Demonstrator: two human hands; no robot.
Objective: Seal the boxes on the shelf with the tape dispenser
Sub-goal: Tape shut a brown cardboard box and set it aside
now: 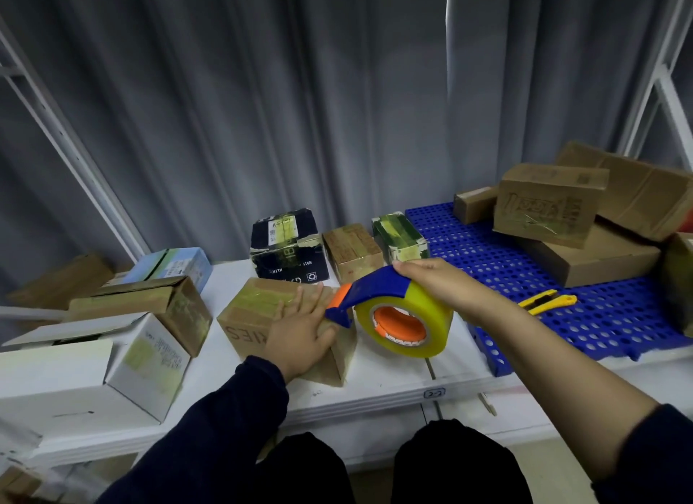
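Dark trousers (pixel 311 466) are seen lowest in frame. On the white shelf (pixel 375 376), the brown box (pixel 247 316) is pressed by the left hand (pixel 305 323), fingers straight. The tape dispenser (pixel 412 304) is gripped by the right hand (pixel 435 282), with its blade end held at the box's right edge.

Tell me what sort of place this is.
Likely a packing or stockroom area: a white metal shelf loaded with taped cardboard boxes, a tape dispenser held in the right hand, and yellow utility knives on a blue perforated mat.
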